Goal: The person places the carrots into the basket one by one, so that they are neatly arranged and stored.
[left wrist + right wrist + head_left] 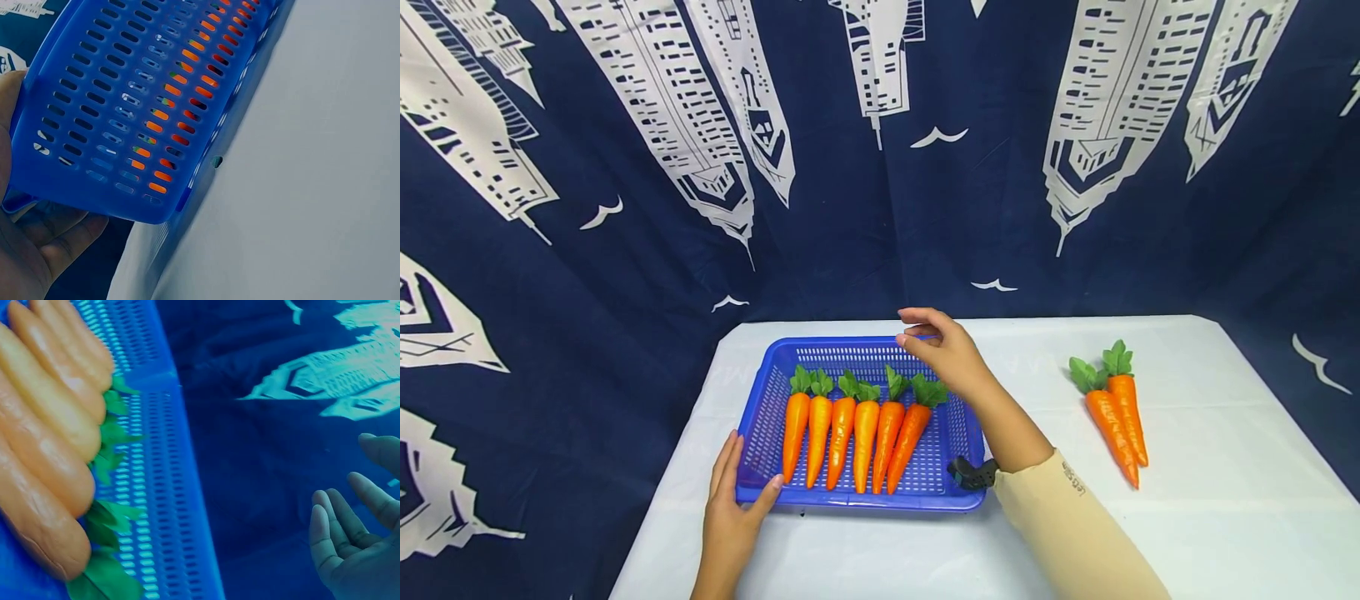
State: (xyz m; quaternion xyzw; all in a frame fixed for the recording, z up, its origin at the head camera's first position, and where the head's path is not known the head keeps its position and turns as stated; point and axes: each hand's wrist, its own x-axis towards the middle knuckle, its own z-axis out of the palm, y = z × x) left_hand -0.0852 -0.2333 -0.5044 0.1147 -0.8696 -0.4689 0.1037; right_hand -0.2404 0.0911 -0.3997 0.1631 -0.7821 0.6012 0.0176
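A blue plastic basket with slotted walls sits on the table, holding several orange carrots side by side, their green leaves toward the back. At its front left corner my left hand grips the rim, thumb over the front edge and fingers along the left side. The left wrist view shows that hand against the basket's corner. My right hand hovers above the back right rim, fingers loosely bent and holding nothing. In the right wrist view the same hand has its fingers apart.
Two more carrots lie together on the white table, right of the basket. A dark blue curtain with white building prints hangs behind the table. A black strap device is on my right wrist, over the basket's right side.
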